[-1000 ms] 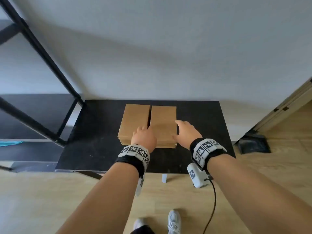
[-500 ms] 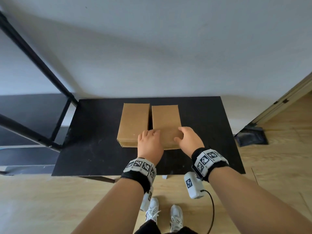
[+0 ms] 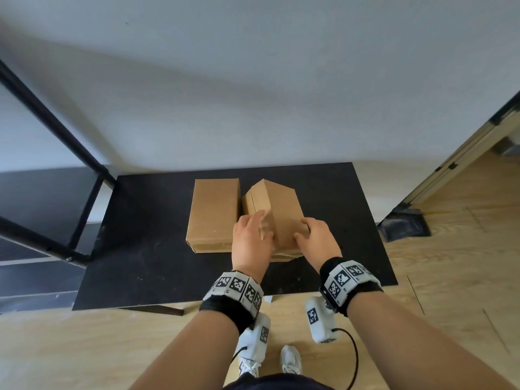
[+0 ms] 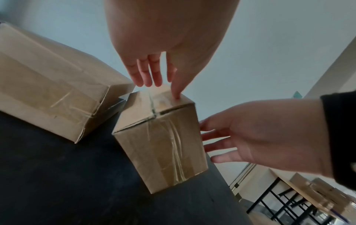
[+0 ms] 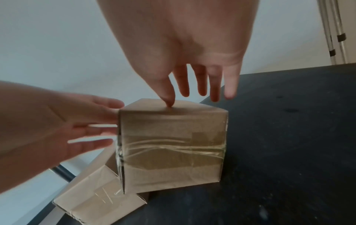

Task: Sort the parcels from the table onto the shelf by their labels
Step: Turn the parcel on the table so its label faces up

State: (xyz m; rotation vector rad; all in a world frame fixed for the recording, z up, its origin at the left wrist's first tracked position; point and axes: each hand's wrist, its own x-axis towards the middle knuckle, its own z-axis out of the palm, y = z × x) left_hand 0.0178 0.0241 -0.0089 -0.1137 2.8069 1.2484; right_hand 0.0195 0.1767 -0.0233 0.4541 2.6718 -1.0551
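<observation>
Two plain brown cardboard parcels lie on a black table [image 3: 140,249]. The left parcel [image 3: 213,212] lies flat. The right parcel [image 3: 284,209] is tipped up on one long edge, its lower edge on the table. My left hand [image 3: 250,237] presses its left face with straight fingers, thumb on the top ridge [image 4: 176,94]. My right hand [image 3: 315,237] touches its right side, fingers straight, thumb on top [image 5: 169,103]. The taped end face [image 5: 171,144] points toward me. No label shows on either parcel.
A black metal shelf frame [image 3: 56,122] with a dark shelf board [image 3: 42,198] stands left of the table. The white wall lies close behind. A door frame [image 3: 464,156] and a black object [image 3: 405,223] on the wooden floor are at the right.
The right parcel lay flat beside the left one; now it is tipped up on its edge between my hands. My left hand shifted right onto it.
</observation>
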